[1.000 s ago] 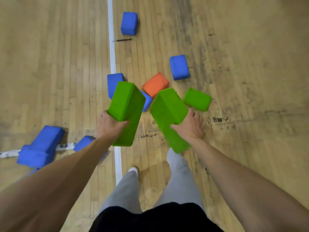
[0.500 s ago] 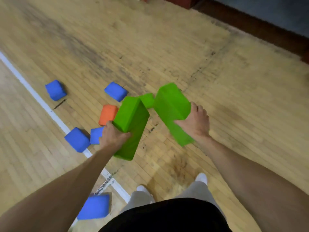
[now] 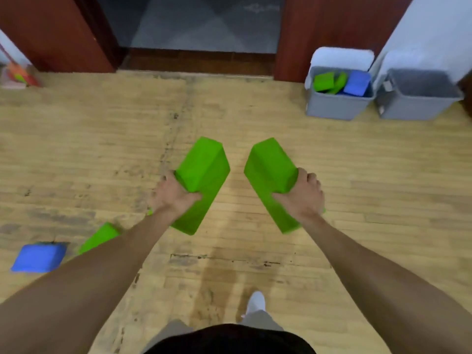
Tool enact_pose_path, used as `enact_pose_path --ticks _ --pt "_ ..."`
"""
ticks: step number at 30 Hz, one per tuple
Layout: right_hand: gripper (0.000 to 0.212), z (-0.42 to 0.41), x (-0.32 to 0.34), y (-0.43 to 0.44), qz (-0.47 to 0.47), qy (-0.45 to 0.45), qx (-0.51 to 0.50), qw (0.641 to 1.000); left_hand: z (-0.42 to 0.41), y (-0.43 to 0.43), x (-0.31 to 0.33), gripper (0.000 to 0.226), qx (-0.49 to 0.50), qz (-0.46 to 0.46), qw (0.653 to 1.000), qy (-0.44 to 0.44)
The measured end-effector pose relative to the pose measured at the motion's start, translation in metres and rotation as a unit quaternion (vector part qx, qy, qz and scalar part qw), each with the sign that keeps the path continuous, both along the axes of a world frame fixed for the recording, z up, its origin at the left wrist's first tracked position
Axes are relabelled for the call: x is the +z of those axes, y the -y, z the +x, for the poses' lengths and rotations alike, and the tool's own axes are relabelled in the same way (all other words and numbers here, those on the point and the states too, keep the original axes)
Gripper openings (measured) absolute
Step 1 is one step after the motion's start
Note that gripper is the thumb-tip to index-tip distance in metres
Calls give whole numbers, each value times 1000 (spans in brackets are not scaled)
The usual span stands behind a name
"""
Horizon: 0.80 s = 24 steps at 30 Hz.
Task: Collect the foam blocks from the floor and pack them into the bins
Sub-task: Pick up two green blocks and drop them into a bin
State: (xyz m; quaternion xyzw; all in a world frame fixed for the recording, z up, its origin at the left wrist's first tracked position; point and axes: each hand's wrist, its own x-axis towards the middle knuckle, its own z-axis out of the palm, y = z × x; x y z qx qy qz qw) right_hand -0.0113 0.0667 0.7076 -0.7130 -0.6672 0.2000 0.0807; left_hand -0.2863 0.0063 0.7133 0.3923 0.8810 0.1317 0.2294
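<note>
Carrying one foam block per hand, I hold both loads above the wooden floor (image 3: 102,149), well apart from the bins. My left hand (image 3: 176,198) grasps the left green block (image 3: 201,172), thumb pressed on its near face and the fingers wrapped behind; my right hand (image 3: 301,198) grasps the right green block (image 3: 268,169) the same way. Hazard 1: each grip is one-handed on soft foam with a long end projecting forward, so I judge a jolt could lever a block out of the pinch. Hazard 2: the forward ends stand near each other; swinging the arms inward could knock them together and loosen both holds. Hazard 3: the partly filled bin (image 3: 334,106) already holds green and blue blocks crowded near its rim, so a tossed block may bounce out; the second bin (image 3: 419,106) beside it shows no blocks from this angle and looks the safer target. Hazard 4: a loose green block (image 3: 99,237) and a blue block (image 3: 38,256) lie on the floor to my left, posing a trip risk on the return trip.
</note>
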Motion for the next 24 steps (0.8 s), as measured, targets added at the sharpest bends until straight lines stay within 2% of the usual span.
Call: enact_pose_path --ticks 7,14,24 --pt "94 63 -4 -105 -7 9 -64 998 58 -143 -3 92 -59 46 997 11" --pt "90 81 -24 -241 -22 36 -112 993 74 -304 -53 92 -85 11 989 124" --pt "87 98 -9 -435 -17 17 -222 975 114 -562 -28 88 -192 14 978 86"
